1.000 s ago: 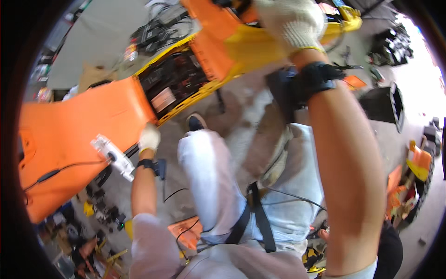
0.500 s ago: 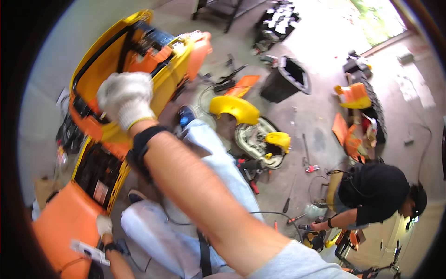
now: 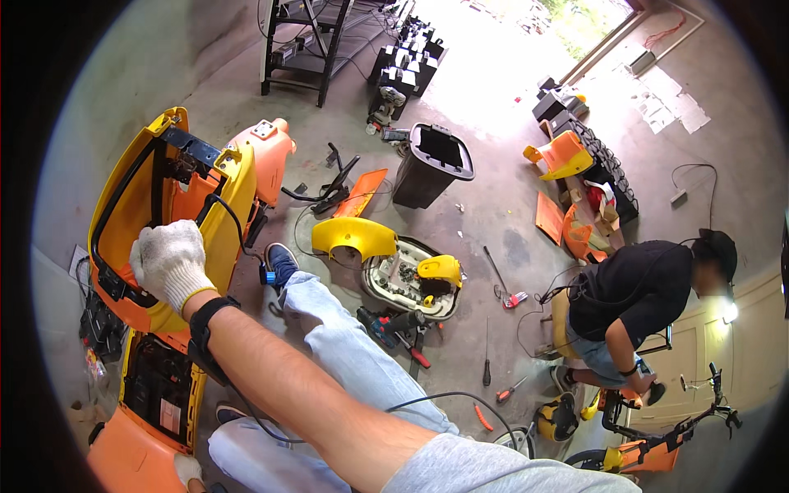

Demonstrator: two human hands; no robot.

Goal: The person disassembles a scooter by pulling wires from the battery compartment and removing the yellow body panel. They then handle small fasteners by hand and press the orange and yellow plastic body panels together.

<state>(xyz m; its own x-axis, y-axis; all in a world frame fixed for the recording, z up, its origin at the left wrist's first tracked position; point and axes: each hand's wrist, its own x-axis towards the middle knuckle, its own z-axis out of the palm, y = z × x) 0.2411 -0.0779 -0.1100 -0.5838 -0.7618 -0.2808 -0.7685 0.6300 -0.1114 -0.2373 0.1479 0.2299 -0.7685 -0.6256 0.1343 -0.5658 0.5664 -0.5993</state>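
Observation:
My right hand (image 3: 168, 259), in a white knitted glove, is closed in a fist at the near edge of a yellow and orange vehicle body shell (image 3: 119, 189). Its fingertips are hidden, so what they grip does not show. A black band (image 3: 205, 324) circles the wrist. At the lower left my left hand (image 3: 189, 468), also gloved, is beside a smooth orange panel (image 3: 136, 452); its fingers are mostly hidden. Between the shell and that panel lies a dark open compartment (image 3: 160, 382) with a yellow rim. A black cable with a blue connector (image 3: 268, 278) hangs by the shell.
Beyond my legs lie a yellow curved cover (image 3: 353, 238), a white-rimmed part (image 3: 403, 279), a power drill (image 3: 378, 324) and screwdrivers (image 3: 486, 374). A black bin (image 3: 431, 168) stands farther off. At the right a person (image 3: 633, 287) bends by a bike frame (image 3: 657, 427).
The view has swung, so most things sit lower and farther left. My right fist remains at the shell. My left hand is now mostly cut off below. The other person's hands have come together.

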